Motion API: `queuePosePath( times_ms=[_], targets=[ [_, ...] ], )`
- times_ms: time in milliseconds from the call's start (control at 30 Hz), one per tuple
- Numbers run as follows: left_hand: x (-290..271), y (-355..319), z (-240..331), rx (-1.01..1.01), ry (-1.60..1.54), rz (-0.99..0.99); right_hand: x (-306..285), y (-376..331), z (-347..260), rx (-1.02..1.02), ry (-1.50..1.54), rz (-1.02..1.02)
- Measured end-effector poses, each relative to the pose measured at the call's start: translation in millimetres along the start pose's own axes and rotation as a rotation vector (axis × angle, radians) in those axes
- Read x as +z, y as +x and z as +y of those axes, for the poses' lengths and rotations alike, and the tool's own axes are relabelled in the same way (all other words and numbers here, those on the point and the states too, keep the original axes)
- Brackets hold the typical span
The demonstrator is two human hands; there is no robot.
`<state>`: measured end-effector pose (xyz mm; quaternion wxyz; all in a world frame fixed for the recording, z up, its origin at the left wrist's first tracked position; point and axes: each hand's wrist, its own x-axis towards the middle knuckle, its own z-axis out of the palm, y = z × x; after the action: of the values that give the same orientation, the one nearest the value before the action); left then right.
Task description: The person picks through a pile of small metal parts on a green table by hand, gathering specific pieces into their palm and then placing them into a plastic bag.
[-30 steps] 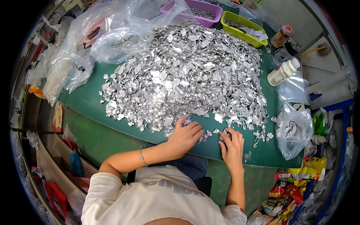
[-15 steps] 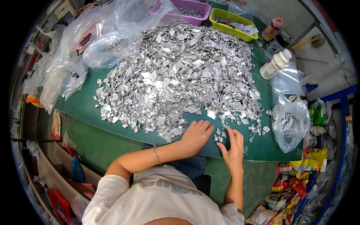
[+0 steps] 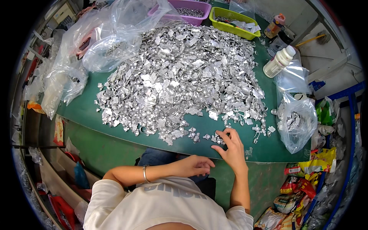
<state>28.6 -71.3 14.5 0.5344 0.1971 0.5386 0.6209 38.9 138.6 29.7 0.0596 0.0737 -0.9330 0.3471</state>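
Note:
A big heap of small shiny silver metal pieces point(image 3: 180, 73) covers the green table point(image 3: 84, 111). My right hand point(image 3: 232, 149) rests on the table's near edge. Its fingers are spread and bent, and the fingertips touch a few loose metal pieces point(image 3: 217, 138) at the front of the heap. My left hand point(image 3: 195, 165) is off the table, just below its near edge and over my lap. Those fingers are loosely curled, and whether they hold anything is hidden. A thin bracelet point(image 3: 145, 173) sits on my left wrist.
A clear bag partly filled with metal pieces point(image 3: 297, 122) stands at the table's right end, behind it a white bottle point(image 3: 280, 61). A purple bin point(image 3: 188, 7) and a yellow-green bin point(image 3: 234, 17) stand at the back. Crumpled clear bags point(image 3: 111, 42) lie at left, coloured packets point(image 3: 303, 184) on the floor at right.
My left hand has drawn back from the heap's front edge to below the table edge. My right hand has stayed at the loose pieces, its fingers now bent over them.

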Motion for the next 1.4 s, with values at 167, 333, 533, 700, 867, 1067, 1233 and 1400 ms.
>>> queuePosePath(
  times_ms=[167,333,533,700,867,1067,1233,1400],
  targets=[
    [-6,12,-67,-0.304,-0.858,-0.115,3,3,-8,-0.003,0.031,0.013],
    [-5,33,-70,-0.243,-1.092,-0.062,16,11,-10,-0.168,-0.1,-0.022],
    [-8,32,-88,0.024,-1.469,-0.295,28,-16,-21,-0.235,-0.063,-0.086],
    [-14,24,-105,-0.014,-1.549,-0.24,30,-36,-41,-0.325,0.049,-0.187],
    [-13,23,-103,-0.187,-1.412,0.066,43,-16,-45,-0.174,0.111,0.039],
    [-27,17,-92,-0.346,-1.228,-0.139,54,14,-34,-0.029,-0.135,0.14],
    [-23,3,-71,-0.275,-0.972,-0.014,35,7,-20,0.072,-0.252,0.235],
    [-27,2,-71,-0.379,-1.107,0.152,57,28,-46,-0.154,-0.034,0.093]
  ],
)
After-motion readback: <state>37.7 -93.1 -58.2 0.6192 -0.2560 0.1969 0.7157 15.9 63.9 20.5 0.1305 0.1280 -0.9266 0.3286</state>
